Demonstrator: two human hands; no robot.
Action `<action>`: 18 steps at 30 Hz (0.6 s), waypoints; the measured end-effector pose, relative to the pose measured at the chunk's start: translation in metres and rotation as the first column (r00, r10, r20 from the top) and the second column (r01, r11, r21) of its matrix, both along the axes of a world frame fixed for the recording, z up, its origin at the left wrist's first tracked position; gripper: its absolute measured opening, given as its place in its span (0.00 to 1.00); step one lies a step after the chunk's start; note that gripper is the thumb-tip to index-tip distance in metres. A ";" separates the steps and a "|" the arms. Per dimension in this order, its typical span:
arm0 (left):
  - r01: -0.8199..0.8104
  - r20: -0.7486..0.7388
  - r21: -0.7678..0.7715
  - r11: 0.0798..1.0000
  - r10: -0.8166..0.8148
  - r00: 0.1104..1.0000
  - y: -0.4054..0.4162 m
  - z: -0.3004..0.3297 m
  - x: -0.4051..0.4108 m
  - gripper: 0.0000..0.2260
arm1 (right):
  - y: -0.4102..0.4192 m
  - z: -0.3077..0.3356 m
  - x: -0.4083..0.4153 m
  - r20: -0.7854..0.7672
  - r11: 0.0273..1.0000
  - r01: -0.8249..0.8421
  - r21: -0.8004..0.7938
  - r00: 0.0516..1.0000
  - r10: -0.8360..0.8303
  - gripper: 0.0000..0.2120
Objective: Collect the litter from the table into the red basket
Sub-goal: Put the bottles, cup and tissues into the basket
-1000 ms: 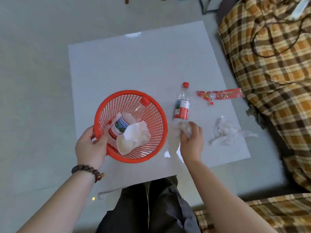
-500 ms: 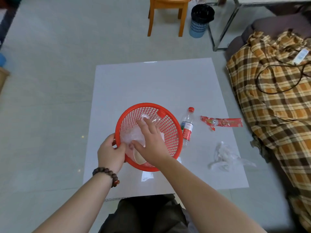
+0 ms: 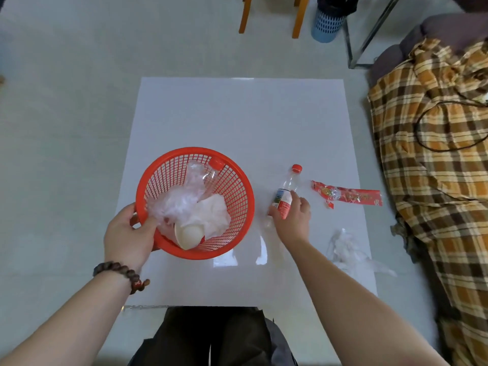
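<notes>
The white table [image 3: 237, 122] is lying flat in the middle of the view, and everything else is placed here relative to the red basket [image 3: 239, 186] sitting on its near left part. Off the table, well to the right of the basket, a brown and orange plaid cloth [image 3: 435, 159] is covering a seat, and far beyond the basket a blue bin [image 3: 326, 27] is standing beside the wooden chair legs [image 3: 297, 19]. Inside the basket a clear bottle with a red cap [image 3: 216, 163] is leaning against the far wall, with crumpled clear plastic [image 3: 182, 199], a white tissue [image 3: 214, 215] and a paper cup [image 3: 188, 235] lying on its side toward the near rim. The left hand [image 3: 126, 236] is gripping the basket's near left rim, thumb hooked inside and fingers curled under the outside; a bead bracelet [image 3: 118, 273] is circling that wrist. Just right of the basket a water bottle [image 3: 286, 192] is lying on the table, cap pointing away, and the right hand [image 3: 293, 217] is closing round its lower half, fingers curled over the label. Farther right a red wrapper [image 3: 348, 196] is lying flat, and nearer the table's front right corner a wad of clear film [image 3: 346, 249] is resting apart from both.
</notes>
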State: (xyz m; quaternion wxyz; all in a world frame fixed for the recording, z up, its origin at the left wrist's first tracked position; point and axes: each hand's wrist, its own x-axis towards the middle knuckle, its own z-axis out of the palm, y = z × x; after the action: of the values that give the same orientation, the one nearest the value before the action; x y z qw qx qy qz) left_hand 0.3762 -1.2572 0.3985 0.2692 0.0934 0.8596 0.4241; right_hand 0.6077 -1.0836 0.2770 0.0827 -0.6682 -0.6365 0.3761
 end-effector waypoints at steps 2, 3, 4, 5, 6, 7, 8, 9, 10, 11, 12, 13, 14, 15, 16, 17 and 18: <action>-0.027 0.004 0.017 0.999 0.027 1.000 -0.003 -0.003 0.003 0.03 | 0.013 -0.027 0.003 0.032 0.998 0.027 -0.062 0.999 -0.026 0.38; -0.043 0.012 0.027 0.999 0.042 0.999 -0.004 -0.005 0.005 0.04 | 0.019 -0.038 0.001 0.034 0.995 0.040 -0.089 0.999 -0.037 0.40; -0.061 0.023 0.036 0.997 0.060 0.998 -0.007 -0.007 0.006 0.05 | 0.024 -0.048 -0.001 0.038 0.992 0.043 -0.118 0.999 -0.039 0.43; -0.074 0.035 0.045 0.996 0.073 0.997 -0.010 -0.009 0.008 0.06 | 0.028 -0.056 -0.004 0.048 0.989 0.030 -0.144 0.999 -0.024 0.45; -0.085 0.045 0.048 0.995 0.082 0.996 -0.012 -0.010 0.009 0.07 | 0.031 -0.063 -0.007 0.065 0.987 0.002 -0.163 0.998 0.009 0.47; -0.096 0.053 0.047 0.994 0.093 0.994 -0.015 -0.012 0.011 0.07 | 0.033 -0.069 -0.011 0.086 0.983 -0.037 -0.177 0.995 0.053 0.48; -0.110 0.062 0.047 0.993 0.107 0.992 -0.018 -0.014 0.012 0.07 | 0.034 -0.072 -0.014 0.105 0.979 -0.081 -0.188 0.989 0.102 0.48; -0.126 0.073 0.049 0.991 0.123 0.990 -0.019 -0.016 0.014 0.07 | 0.034 -0.075 -0.016 0.119 0.973 -0.125 -0.196 0.981 0.150 0.49; -0.140 0.084 0.047 0.989 0.136 0.987 -0.021 -0.017 0.015 0.08 | 0.033 -0.076 -0.018 0.129 0.968 -0.157 -0.198 0.974 0.184 0.49; -0.149 0.092 0.043 0.988 0.145 0.985 -0.022 -0.017 0.016 0.08 | 0.033 -0.075 -0.020 0.133 0.966 -0.170 -0.197 0.971 0.198 0.49; -0.158 0.100 0.042 0.987 0.153 0.983 -0.024 -0.016 0.017 0.09 | 0.033 -0.072 -0.021 0.126 0.966 -0.168 -0.195 0.973 0.195 0.48; -0.168 0.110 0.046 0.985 0.162 0.981 -0.025 -0.015 0.017 0.10 | 0.032 -0.068 -0.022 0.103 0.968 -0.162 -0.190 0.978 0.184 0.48; -0.175 0.120 0.053 0.983 0.168 0.978 -0.027 -0.012 0.016 0.11 | 0.030 -0.061 -0.023 0.066 0.971 -0.157 -0.180 0.983 0.171 0.48; -0.176 0.126 0.057 0.983 0.168 0.978 -0.029 -0.010 0.015 0.11 | 0.029 -0.052 -0.024 0.021 0.974 -0.154 -0.166 0.987 0.160 0.48; -0.176 0.128 0.059 0.983 0.167 0.978 -0.032 -0.008 0.013 0.10 | 0.026 -0.041 -0.025 -0.027 0.978 -0.154 -0.142 0.988 0.152 0.48; -0.177 0.128 0.059 0.982 0.168 0.977 -0.034 -0.006 0.011 0.10 | 0.022 -0.029 -0.028 -0.078 0.983 -0.153 -0.102 0.986 0.146 0.48; -0.176 0.127 0.057 0.983 0.167 0.978 -0.037 -0.003 0.008 0.09 | 0.018 -0.016 -0.031 -0.125 0.988 -0.148 -0.050 0.982 0.141 0.48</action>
State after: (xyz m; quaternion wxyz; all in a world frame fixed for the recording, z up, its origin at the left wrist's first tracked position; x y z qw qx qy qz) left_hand 0.3839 -1.2942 0.3955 0.2803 0.0018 0.8316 0.4795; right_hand 0.5766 -1.0657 0.2612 0.0740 -0.5985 -0.6657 0.4394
